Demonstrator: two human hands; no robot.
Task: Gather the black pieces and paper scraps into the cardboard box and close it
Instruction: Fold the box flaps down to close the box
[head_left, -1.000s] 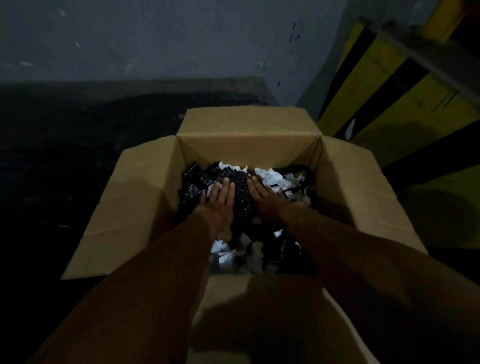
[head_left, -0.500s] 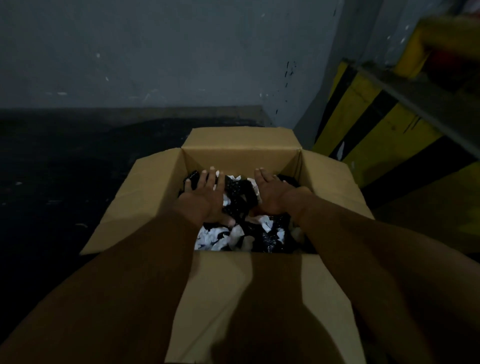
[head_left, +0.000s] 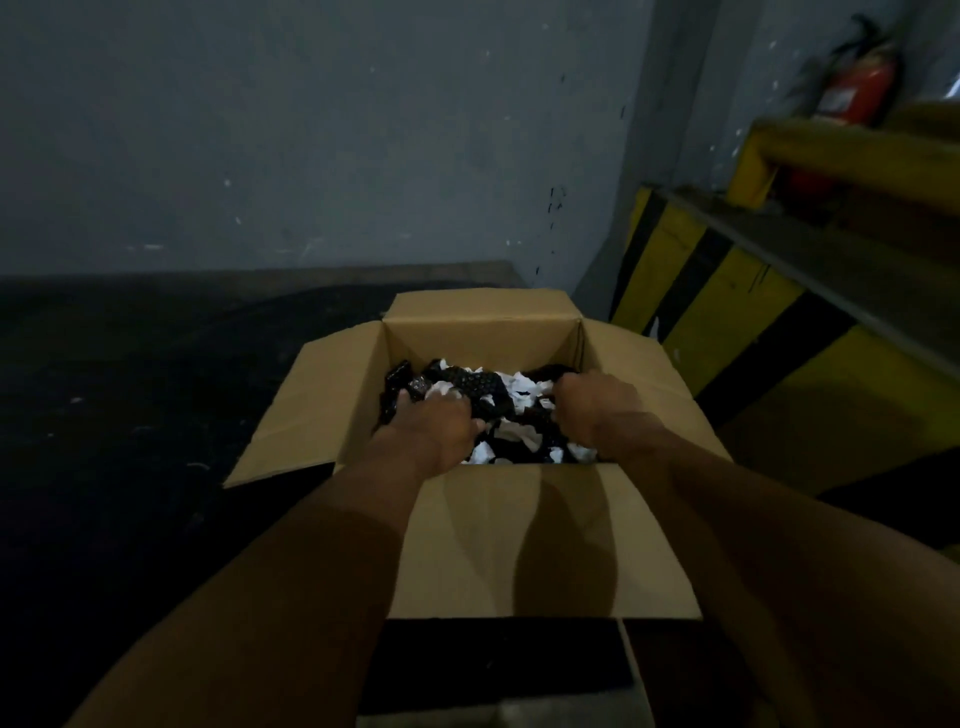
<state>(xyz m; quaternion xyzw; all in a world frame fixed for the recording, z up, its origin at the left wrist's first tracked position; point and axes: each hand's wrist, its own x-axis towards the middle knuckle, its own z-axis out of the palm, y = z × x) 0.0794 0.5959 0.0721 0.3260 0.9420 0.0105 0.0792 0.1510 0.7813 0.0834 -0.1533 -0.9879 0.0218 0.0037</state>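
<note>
Behind the cardboard box (head_left: 483, 338) stands a grey wall (head_left: 311, 130). Inside it lie black pieces (head_left: 475, 387) and paper scraps (head_left: 519, 382). The left hand (head_left: 434, 428) and right hand (head_left: 592, 402) curl into that pile; if they hold any, I cannot tell. The left flap (head_left: 311, 410) lies open beside the left hand, the right flap (head_left: 654, 384) beside the right.

Cardboard box (head_left: 540, 540): matt brown. Black pieces (head_left: 475, 387): glossy, textured. Paper scraps (head_left: 519, 384): white, crumpled. Wall (head_left: 311, 130): matt, scuffed.

1. Inside the cardboard box (head_left: 519, 530), black pieces (head_left: 475, 387) and paper scraps (head_left: 519, 384) lie mixed.
2. The left hand (head_left: 431, 431) and right hand (head_left: 592, 410) sit atop them.
3. A fire extinguisher (head_left: 857, 88) stands behind, far right.
</note>
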